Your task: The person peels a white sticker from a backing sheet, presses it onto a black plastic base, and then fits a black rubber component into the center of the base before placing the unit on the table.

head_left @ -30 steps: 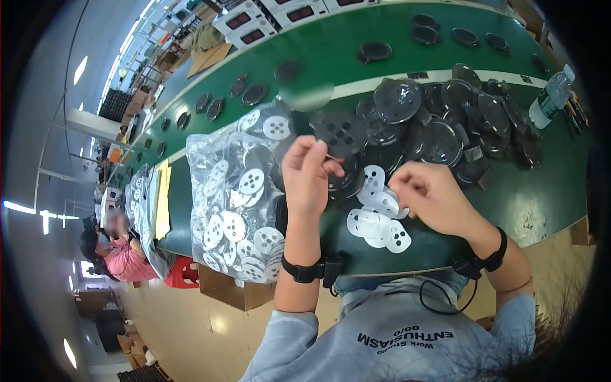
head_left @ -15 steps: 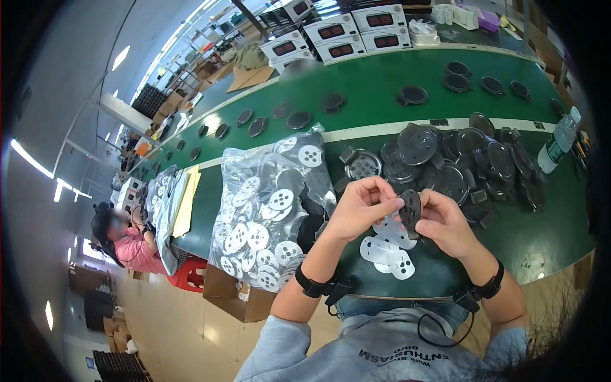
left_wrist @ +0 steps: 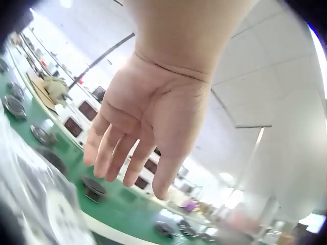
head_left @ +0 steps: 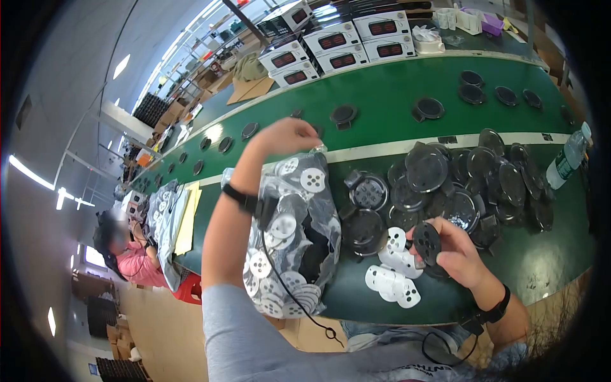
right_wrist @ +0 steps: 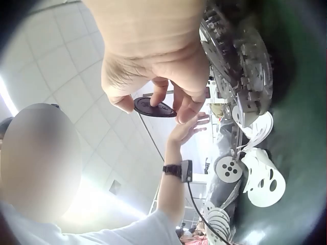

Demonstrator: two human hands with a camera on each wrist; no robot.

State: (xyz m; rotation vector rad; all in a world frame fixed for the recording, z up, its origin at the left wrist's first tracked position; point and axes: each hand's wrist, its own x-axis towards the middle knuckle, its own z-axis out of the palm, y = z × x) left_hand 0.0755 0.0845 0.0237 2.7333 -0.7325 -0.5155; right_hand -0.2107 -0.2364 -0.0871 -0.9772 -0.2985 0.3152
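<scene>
My right hand (head_left: 463,258) pinches a round black disc with several holes (head_left: 427,244) by its edge, and the right wrist view shows the disc (right_wrist: 155,108) between thumb and fingers. Just below and left of it, white adhesive sheets with holes (head_left: 393,283) lie overlapping on the green table. My left hand (head_left: 286,135) is raised over the far end of a clear plastic bag (head_left: 294,207) full of white and black holed discs. In the left wrist view the left hand (left_wrist: 148,117) has its fingers extended, holding nothing.
Black round housings (head_left: 439,184) are heaped beyond my right hand, with a water bottle (head_left: 568,156) to their right. More black round parts (head_left: 344,115) stand spaced along the far green strip. Boxes (head_left: 344,44) are stacked behind. Another person (head_left: 141,258) sits at the left.
Half a second ago both hands were at the black disc. The left hand has since let go and moved left and up over the bag, while the right hand keeps the disc.
</scene>
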